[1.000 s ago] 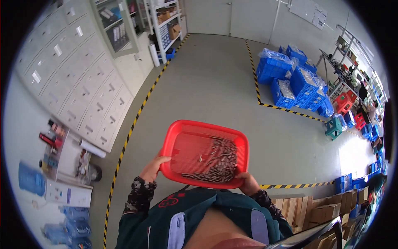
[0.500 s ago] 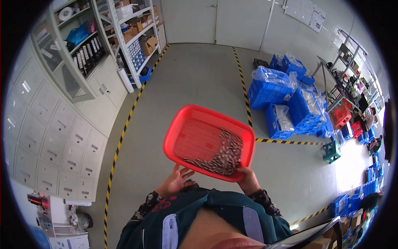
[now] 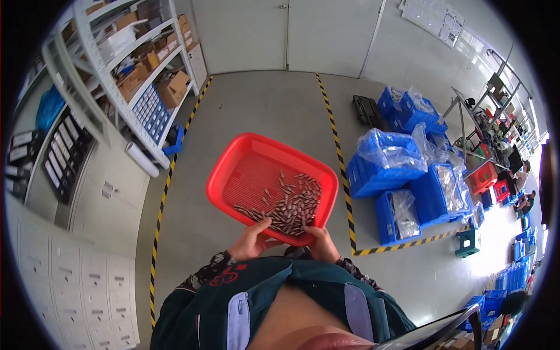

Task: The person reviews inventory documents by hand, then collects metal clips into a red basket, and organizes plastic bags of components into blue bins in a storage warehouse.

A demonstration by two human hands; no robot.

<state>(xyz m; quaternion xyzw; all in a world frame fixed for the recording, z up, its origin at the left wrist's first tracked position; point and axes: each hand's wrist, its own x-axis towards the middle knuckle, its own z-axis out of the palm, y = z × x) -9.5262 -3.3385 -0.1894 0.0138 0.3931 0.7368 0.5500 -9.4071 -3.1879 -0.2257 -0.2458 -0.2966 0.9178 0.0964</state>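
A red plastic basket with a slotted bottom is held in front of my body, tilted so its far left corner sits higher in the picture. Many small, slim, brownish metal-looking parts are heaped in its near right portion, with a few scattered toward the middle. My left hand grips the near rim, thumb over the edge and fingers underneath. At the near right corner, my right hand is closed on the rim with its thumb on top. The fingers under the basket are hidden.
Blue crates with clear plastic bags stand at the right, beside yellow-black floor tape. White shelving with cardboard boxes and pale cabinets line the left. A double door is ahead. People sit far right near red stools.
The basket has shifted left in the picture, and the parts inside have spread. My left hand, earlier open below the rim, now grips it. The surroundings show that I have moved forward.
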